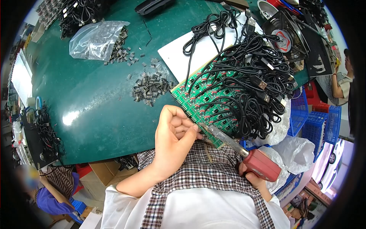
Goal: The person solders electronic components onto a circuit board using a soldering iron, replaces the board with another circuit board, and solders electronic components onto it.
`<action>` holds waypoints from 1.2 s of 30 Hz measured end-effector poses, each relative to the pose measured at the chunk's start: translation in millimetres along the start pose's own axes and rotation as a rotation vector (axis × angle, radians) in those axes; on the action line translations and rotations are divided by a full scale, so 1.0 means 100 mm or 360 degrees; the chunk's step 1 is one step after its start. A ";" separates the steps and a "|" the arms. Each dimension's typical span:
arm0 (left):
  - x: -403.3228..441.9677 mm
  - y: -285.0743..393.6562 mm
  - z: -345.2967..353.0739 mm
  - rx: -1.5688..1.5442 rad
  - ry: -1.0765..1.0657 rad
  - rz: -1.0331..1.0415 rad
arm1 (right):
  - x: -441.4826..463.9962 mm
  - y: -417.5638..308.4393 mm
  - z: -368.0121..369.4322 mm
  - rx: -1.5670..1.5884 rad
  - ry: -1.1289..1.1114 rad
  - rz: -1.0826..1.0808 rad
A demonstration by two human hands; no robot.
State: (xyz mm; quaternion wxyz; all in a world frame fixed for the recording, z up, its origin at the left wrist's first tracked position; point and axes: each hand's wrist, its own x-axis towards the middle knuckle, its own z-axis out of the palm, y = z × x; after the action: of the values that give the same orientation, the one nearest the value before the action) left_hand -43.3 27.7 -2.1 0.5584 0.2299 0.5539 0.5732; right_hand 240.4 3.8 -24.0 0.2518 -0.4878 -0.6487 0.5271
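A green circuit board panel (213, 100) with red and black wires lies at the table's front edge, partly on a white sheet. My left hand (176, 131) is at the panel's lower left edge, fingers curled and thumb pressed toward them; whatever is between the fingertips is too small to name. My right hand (254, 176) is closed around the red handle of a soldering iron (263, 165). The iron's metal tip points up and left, close to my left fingertips at the board edge. Bundled black USB cables (251, 87) cover the right part of the panel.
Small black connectors (150, 87) lie loose left of the panel, near a clear plastic bag (95, 41). A fan (283, 40) stands at the back right, blue crates (316, 124) beyond the table's right side. A person (57, 191) is at the lower left.
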 end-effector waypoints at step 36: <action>-0.03 0.01 -0.02 0.0055 -0.0049 0.0016 | -0.05 0.04 -0.07 -0.0045 -0.0030 -0.0127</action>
State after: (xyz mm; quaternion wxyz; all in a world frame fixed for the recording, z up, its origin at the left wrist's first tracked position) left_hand -44.9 24.9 -0.5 0.5599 0.2511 0.5539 0.5627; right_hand 249.6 2.1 -24.1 0.2596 -0.4601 -0.6773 0.5120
